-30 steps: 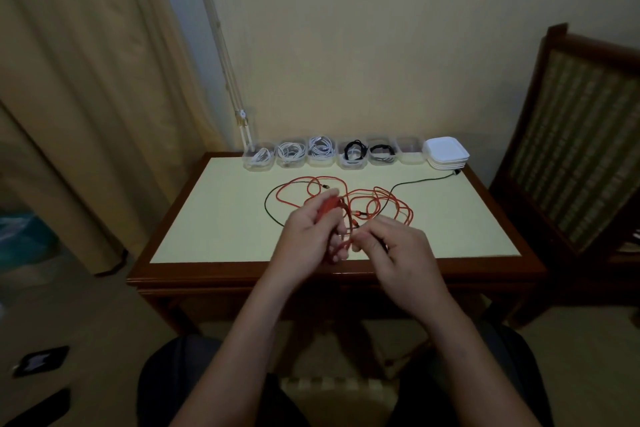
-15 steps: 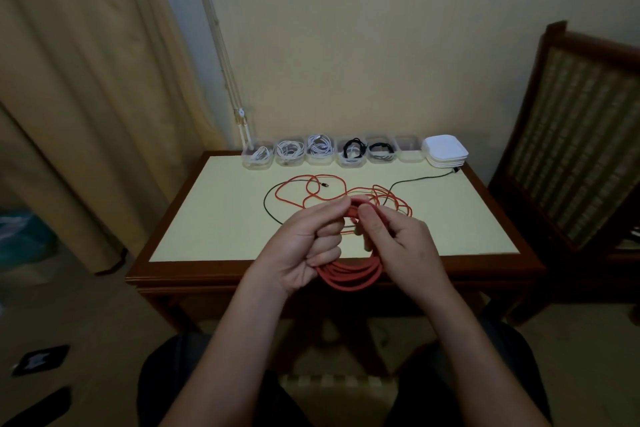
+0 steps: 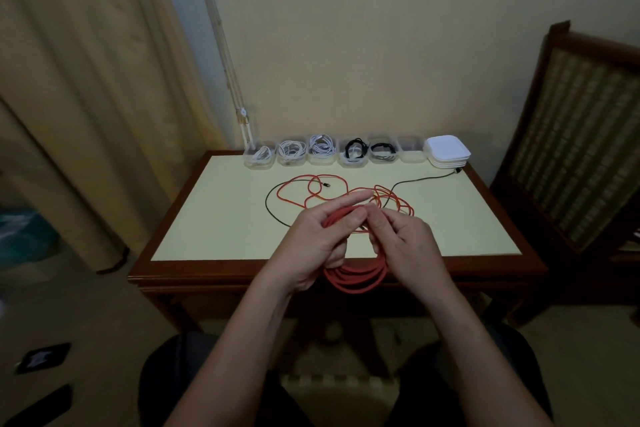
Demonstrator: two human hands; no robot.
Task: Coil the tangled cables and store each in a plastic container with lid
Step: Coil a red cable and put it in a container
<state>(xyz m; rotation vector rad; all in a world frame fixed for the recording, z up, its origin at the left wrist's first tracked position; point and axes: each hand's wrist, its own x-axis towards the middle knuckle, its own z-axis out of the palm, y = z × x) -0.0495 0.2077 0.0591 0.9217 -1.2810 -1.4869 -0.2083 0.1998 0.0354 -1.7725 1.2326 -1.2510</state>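
Observation:
A red cable lies partly loose on the table (image 3: 214,218) in tangled loops (image 3: 394,201) and partly wound into a coil (image 3: 356,279) that hangs below my hands at the table's front edge. My left hand (image 3: 322,236) grips the top of the coil, its index finger stretched out. My right hand (image 3: 405,239) pinches a strand of the red cable right beside it. A thin black cable (image 3: 419,180) runs under the red loops toward the back right. A row of clear containers (image 3: 412,149) stands at the back edge, several holding coiled cables.
A stack of white lids (image 3: 448,151) sits at the right end of the container row. A wooden chair (image 3: 581,149) stands to the right of the table, a curtain (image 3: 86,97) to the left. My knees are below the table's front.
The hanging red coil has grown as more loops were gathered. My hands have risen slightly and come together at the coil's top; fewer loose loops lie on the table.

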